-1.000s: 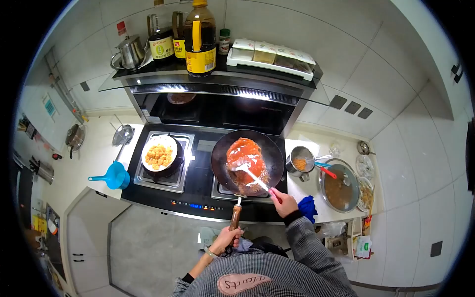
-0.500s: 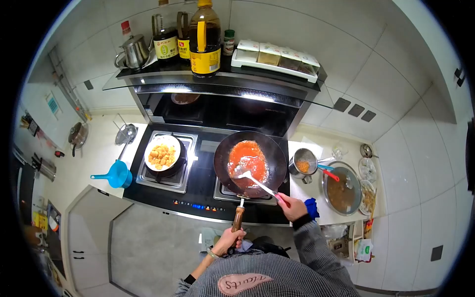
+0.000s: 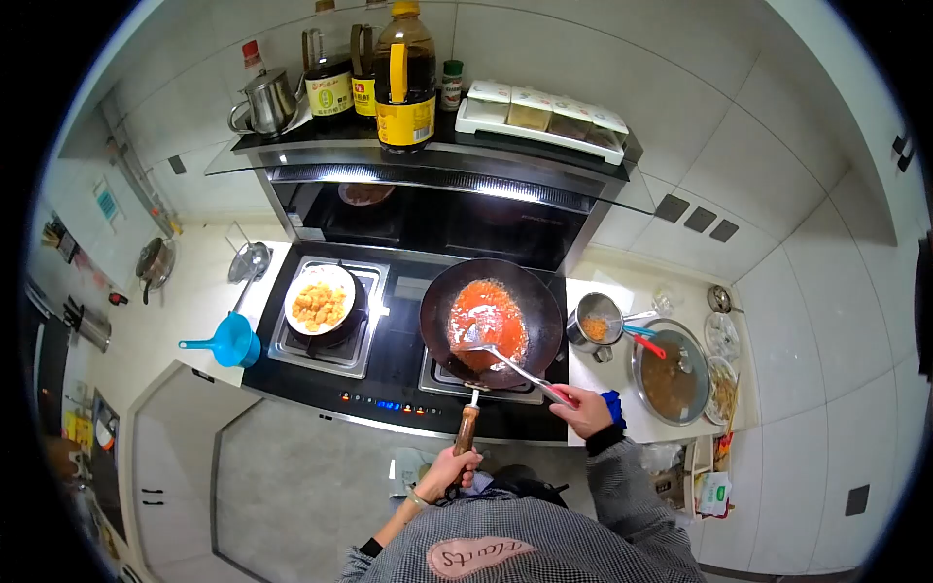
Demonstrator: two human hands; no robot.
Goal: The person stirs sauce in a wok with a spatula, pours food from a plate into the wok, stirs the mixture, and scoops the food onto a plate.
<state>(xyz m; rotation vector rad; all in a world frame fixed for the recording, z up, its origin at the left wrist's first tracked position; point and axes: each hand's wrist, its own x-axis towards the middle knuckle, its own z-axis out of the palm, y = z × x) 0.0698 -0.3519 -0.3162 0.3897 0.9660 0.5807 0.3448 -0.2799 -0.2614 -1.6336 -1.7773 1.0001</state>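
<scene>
A dark wok stands on the right burner, with bubbling red sauce pooled in its middle. Wrapped round the wok's wooden handle is my left hand. My right hand grips the pinkish end of a metal spatula, whose blade dips into the near left part of the sauce. On the left burner a white-lined pan holds golden fried pieces. A blue cloth lies at the counter edge, just behind my right hand.
Right of the stove stand a metal strainer pot and a large basin of brownish liquid. A blue ladle rests on the left counter. Sauce bottles, a steel jug and a seasoning box line the shelf above.
My right hand has shifted slightly right and down, and the spatula has turned a little in the sauce. My left hand stays on the wok handle.
</scene>
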